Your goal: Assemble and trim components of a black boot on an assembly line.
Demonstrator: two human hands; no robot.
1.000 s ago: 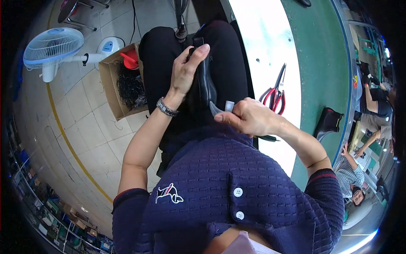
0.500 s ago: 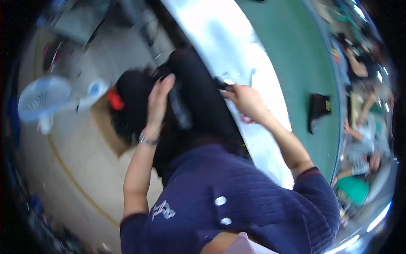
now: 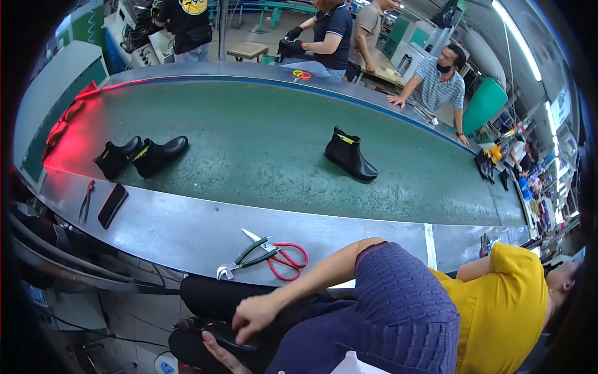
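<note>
On my lap, against black trousers, lies a shiny black ankle boot (image 3: 219, 331), partly hidden by my hands. My left hand (image 3: 223, 354) is wrapped along its near side, the thumb showing at the edge. Bent over the boot from above, my right hand (image 3: 256, 316) has its fingers curled down to the surface; whether something small is in them is hidden. Beyond my lap, on the metal ledge, lie green-handled pincers (image 3: 254, 254) and red-handled scissors (image 3: 288, 262), partly overlapping.
A black phone (image 3: 113, 206) and red-handled pliers (image 3: 86, 201) lie on the ledge's left. Several black boots stand on the green conveyor belt (image 3: 249, 149), one boot (image 3: 350, 154) near its middle. At my right sits a person in yellow (image 3: 504, 305); others stand across.
The view has swung up from my lap and the floor toward the belt. My right hand has left the ledge, where it grasped something dark, and come over my lap beside my left hand.
</note>
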